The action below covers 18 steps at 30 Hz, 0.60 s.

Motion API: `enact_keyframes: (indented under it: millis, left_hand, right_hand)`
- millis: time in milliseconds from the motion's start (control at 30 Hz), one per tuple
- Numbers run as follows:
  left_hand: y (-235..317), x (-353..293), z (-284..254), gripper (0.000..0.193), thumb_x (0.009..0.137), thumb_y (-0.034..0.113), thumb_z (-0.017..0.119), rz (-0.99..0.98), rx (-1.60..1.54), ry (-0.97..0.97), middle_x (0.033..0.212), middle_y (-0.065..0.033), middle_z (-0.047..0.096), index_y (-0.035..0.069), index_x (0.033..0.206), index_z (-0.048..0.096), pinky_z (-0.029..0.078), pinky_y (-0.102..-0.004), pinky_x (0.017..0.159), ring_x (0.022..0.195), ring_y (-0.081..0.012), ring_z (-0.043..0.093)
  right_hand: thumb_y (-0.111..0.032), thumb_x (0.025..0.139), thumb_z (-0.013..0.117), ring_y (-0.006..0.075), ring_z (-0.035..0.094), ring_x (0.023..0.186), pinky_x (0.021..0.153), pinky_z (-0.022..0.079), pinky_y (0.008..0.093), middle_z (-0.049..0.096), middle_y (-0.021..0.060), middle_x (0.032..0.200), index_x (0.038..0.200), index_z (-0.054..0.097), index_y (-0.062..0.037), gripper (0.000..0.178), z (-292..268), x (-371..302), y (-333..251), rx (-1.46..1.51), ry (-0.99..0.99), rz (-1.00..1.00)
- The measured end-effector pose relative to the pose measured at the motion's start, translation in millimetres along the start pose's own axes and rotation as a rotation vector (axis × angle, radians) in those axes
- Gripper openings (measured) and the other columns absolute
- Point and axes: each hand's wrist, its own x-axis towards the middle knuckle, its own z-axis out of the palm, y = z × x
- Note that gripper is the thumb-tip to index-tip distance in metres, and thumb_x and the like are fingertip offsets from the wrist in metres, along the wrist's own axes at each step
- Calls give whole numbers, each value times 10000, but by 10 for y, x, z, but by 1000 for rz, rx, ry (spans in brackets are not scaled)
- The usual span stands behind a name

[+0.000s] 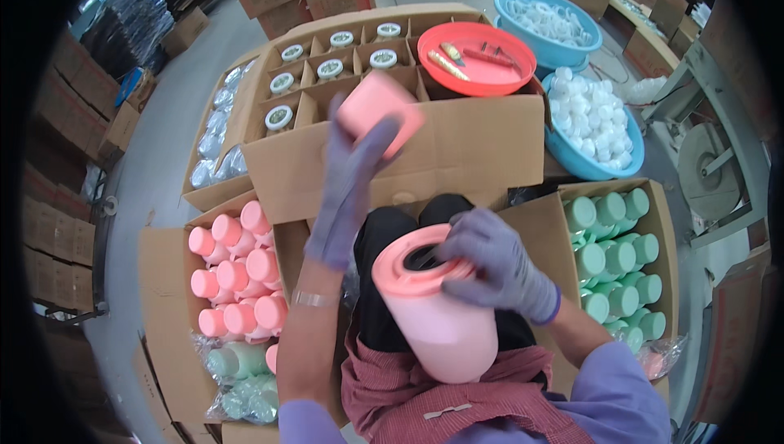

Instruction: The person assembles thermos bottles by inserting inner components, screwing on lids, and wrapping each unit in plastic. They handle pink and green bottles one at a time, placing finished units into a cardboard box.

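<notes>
My left hand (347,187), in a grey glove, is raised over the front flap of a carton and grips a pink cup-shaped piece (378,107), smeared by motion. Between my thighs rests a large pink bottle (449,338), tilted, with a wide coral rim and a dark round opening at its top. The gloved right hand (502,268) is closed on the rim of that bottle, fingers at the opening. Behind the left hand, the divided carton (482,142) has several glass jars (329,69) with white-rimmed lids standing in its compartments.
A red basin (482,80) with small tools sits on the carton. Blue basins hold white caps (594,117) and clear rings (545,23). Pink bottles (233,272) fill a box at left, green bottles (608,260) one at right. A machine frame (719,158) stands far right.
</notes>
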Motion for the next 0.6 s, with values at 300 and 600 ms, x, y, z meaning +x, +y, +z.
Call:
enact_keyframes:
  millis: [300,600]
  left_hand:
    - [-468,343,-90,521,1040,392,470,-220,44,-360,1283,-154,599,-15,1364,501,449,-423,1083,1196,-281,599]
    - [-777,-850,-183,480,978,235,540,-189,-105,-387,1326,-187,587,-88,1332,511,428,-399,1095,1241,-279,565]
  right_hand:
    - [-170,654,830,319,587,876,935,480,486,573,72,857,899,659,-88,310,81,-202,-90,-109,392,-14]
    - [-184,716,825,310,566,994,892,473,435,557,86,962,845,632,-94,249,237,-291,289,207,204,39]
